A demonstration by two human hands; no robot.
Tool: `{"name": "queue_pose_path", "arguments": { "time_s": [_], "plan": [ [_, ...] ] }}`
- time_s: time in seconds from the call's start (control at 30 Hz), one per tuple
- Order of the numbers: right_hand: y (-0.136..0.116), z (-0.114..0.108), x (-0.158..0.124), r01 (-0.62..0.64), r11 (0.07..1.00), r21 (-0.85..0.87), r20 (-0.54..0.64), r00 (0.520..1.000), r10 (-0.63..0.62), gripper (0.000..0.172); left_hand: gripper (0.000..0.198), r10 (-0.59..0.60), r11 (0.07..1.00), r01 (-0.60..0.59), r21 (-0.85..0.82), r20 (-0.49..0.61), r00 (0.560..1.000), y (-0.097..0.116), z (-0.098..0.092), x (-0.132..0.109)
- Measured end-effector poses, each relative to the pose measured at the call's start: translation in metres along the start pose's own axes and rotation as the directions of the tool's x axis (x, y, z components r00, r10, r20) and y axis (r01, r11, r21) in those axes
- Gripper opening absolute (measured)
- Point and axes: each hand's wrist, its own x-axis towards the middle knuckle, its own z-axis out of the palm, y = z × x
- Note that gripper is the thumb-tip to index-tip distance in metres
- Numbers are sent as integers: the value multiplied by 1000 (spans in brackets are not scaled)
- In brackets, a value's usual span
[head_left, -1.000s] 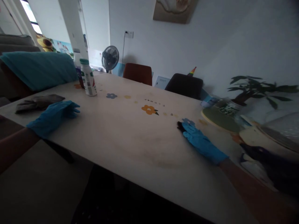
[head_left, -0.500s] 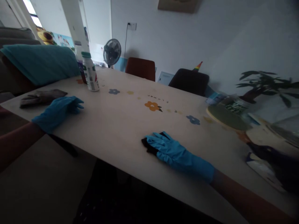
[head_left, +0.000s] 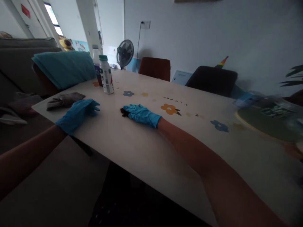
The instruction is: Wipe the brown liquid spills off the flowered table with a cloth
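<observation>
My right hand (head_left: 141,114), in a blue glove, presses a dark cloth (head_left: 124,112) down on the white flower-printed table (head_left: 132,138). Only the cloth's edge shows past the fingers; the rest is hidden under the palm. At the table's left side, my left hand (head_left: 79,114), gloved in blue too, rests on the surface with its fingers extended and slightly apart, holding nothing. Just behind it lies a crumpled grey-brown cloth (head_left: 65,100). A white bottle with a green cap (head_left: 106,75) stands upright farther back, beside a bottle with a purple label (head_left: 97,67).
A teal cloth (head_left: 66,67) drapes over a chair at the left. Beyond the table stand a fan (head_left: 125,54), a red-brown chair (head_left: 155,68) and a dark chair (head_left: 211,79). On the right is a round green mat (head_left: 262,123) with blurred items around it.
My right hand has slid left and away from me across the table with the dark cloth, nearer my left hand. The view has turned right; my left hand stays by the grey-brown cloth.
</observation>
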Motion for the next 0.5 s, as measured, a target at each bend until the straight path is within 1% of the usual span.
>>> {"name": "queue_pose_path", "arguments": {
  "time_s": [0.07, 0.13, 0.17, 0.23, 0.3, 0.37, 0.5],
  "plan": [
    [-3, -4, 27, -36, 999, -11, -16, 999, 36, 58, 50, 0, 1000, 0, -17, 9, 1000, -1, -2, 1],
    [-5, -4, 43, -57, 998, -15, -28, 998, 57, 59, 50, -4, 1000, 4, -19, 22, 1000, 0, -3, 2],
    [-6, -4, 47, -60, 998, -15, -32, 998, 60, 59, 50, -3, 1000, 3, -20, 27, 1000, 0, -3, 2],
    [-9, -1, 46, -49, 999, -11, -34, 998, 48, 60, 49, 4, 1000, -3, -29, 32, 999, 1, -3, 2],
    [-13, 3, 35, -16, 1000, -4, -26, 1000, 16, 59, 49, 9, 999, -8, -43, 27, 1000, 1, -2, 2],
    [-18, 9, 17, 38, 999, 15, -9, 999, -38, 58, 48, 10, 999, -9, -50, 11, 1000, 0, -1, 3],
    [-27, 19, -31, 198, 974, 113, -2, 980, -199, 53, 47, 21, 999, -21, -34, -3, 1000, -1, 0, 3]
  ]
}}
